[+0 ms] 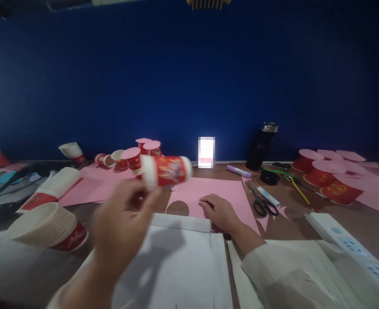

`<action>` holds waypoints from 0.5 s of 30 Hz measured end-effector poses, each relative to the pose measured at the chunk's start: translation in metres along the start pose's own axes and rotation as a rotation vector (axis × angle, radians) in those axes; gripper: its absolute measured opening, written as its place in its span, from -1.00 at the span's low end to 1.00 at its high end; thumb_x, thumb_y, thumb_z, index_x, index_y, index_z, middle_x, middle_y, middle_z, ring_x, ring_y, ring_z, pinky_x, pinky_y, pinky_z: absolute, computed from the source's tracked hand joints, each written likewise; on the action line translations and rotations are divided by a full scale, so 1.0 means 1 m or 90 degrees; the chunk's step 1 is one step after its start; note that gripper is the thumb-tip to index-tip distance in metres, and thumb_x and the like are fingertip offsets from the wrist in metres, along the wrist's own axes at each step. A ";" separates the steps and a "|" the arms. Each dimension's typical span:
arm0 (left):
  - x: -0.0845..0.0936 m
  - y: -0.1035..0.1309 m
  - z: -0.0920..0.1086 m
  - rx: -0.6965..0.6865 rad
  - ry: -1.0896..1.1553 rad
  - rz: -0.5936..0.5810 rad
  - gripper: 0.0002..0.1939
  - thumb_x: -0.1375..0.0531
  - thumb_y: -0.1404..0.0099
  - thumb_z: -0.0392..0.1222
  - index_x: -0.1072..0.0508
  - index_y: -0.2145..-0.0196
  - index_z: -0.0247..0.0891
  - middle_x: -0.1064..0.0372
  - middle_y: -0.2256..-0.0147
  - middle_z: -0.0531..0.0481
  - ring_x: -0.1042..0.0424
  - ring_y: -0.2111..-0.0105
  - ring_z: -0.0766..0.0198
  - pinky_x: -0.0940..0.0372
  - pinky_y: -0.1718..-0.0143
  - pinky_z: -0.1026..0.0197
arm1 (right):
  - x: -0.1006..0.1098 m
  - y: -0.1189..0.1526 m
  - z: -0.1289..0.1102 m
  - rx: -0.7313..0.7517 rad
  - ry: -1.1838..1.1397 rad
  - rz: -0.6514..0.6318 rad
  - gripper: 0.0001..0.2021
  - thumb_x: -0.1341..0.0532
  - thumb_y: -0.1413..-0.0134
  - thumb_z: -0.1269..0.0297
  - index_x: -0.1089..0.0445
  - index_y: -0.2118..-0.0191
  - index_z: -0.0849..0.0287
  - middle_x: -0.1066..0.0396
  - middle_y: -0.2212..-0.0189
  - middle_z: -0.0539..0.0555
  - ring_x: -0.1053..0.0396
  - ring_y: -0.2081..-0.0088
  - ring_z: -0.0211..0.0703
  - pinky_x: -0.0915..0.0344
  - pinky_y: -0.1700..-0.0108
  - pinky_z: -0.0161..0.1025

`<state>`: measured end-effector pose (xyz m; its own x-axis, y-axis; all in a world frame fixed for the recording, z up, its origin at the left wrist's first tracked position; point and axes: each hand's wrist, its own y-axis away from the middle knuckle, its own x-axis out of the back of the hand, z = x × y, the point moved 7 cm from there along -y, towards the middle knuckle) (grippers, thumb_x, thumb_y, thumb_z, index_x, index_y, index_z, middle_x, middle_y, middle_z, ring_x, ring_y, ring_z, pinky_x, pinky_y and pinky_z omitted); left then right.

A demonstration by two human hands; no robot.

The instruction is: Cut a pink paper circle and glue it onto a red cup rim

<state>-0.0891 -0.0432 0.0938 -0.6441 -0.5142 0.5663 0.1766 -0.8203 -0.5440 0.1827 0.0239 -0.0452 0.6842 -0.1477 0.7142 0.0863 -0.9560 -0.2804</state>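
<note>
A red and white paper cup, lying on its side in the air and slightly blurred, is pinched by my left hand above a white paper pad. My right hand rests on a sheet of pink paper with a round hole cut in it; the fingers lie loosely bent and I see nothing held in them. To the right of that hand lie black-handled scissors and a white tube. A purple glue stick sits farther back.
Stacked paper cups lie at the left. Cups topped with pink discs stand at the right, others behind my left hand. A black bottle, black tape roll and white power strip are on the right.
</note>
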 end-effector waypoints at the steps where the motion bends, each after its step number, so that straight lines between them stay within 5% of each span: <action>1: -0.033 -0.011 0.012 -0.005 0.060 -0.072 -0.75 -0.26 -0.26 0.05 -0.52 0.31 -0.19 -0.48 0.38 0.09 -0.43 0.38 0.30 -0.36 0.31 0.24 | 0.000 0.000 0.002 -0.007 -0.008 0.007 -0.75 -0.14 -0.25 0.21 -0.56 0.12 0.02 -0.60 0.11 0.06 -0.50 0.08 -0.04 -0.37 0.02 -0.09; 4: -0.136 -0.020 0.028 0.089 0.322 -0.290 -0.76 -0.26 -0.20 -0.01 -0.47 0.45 -0.24 -0.44 0.52 0.04 -0.40 0.52 0.31 -0.30 0.47 0.29 | 0.001 0.000 0.008 -0.026 -0.037 0.027 -0.73 -0.12 -0.23 0.27 -0.57 0.10 0.04 -0.61 0.14 0.07 -0.53 0.12 -0.06 -0.40 0.06 -0.12; 7: -0.209 -0.005 0.007 0.333 0.502 -0.341 -0.75 -0.30 -0.13 -0.03 -0.45 0.38 -0.27 -0.46 0.50 0.00 -0.42 0.56 0.32 -0.29 0.56 0.32 | 0.003 0.000 0.009 -0.029 -0.070 0.045 -0.71 -0.11 -0.22 0.30 -0.57 0.09 0.06 -0.62 0.19 0.05 -0.54 0.18 -0.09 -0.42 0.13 -0.17; 10: -0.240 0.008 -0.011 0.423 0.603 -0.314 -0.69 -0.32 -0.08 -0.01 -0.41 0.35 -0.28 -0.45 0.47 -0.01 -0.38 0.60 0.35 -0.26 0.66 0.33 | 0.007 0.000 0.007 -0.020 -0.095 0.059 -0.73 -0.13 -0.21 0.28 -0.58 0.13 0.06 -0.63 0.22 0.04 -0.55 0.21 -0.09 -0.43 0.14 -0.17; 15: -0.243 0.008 -0.025 0.432 0.672 -0.302 -0.59 -0.37 -0.04 0.04 -0.42 0.27 -0.29 -0.47 0.41 -0.04 -0.44 0.52 0.31 -0.34 0.65 0.31 | 0.023 0.001 0.008 -0.030 -0.125 0.146 -0.74 -0.14 -0.19 0.23 -0.58 0.15 0.08 -0.61 0.21 0.09 -0.54 0.17 -0.05 -0.42 0.07 -0.12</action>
<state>0.0504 0.0808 -0.0635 -0.9533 0.0381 -0.2997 -0.0887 -0.9836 0.1569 0.2048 0.0218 -0.0342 0.8097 -0.3133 0.4962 -0.1170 -0.9147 -0.3867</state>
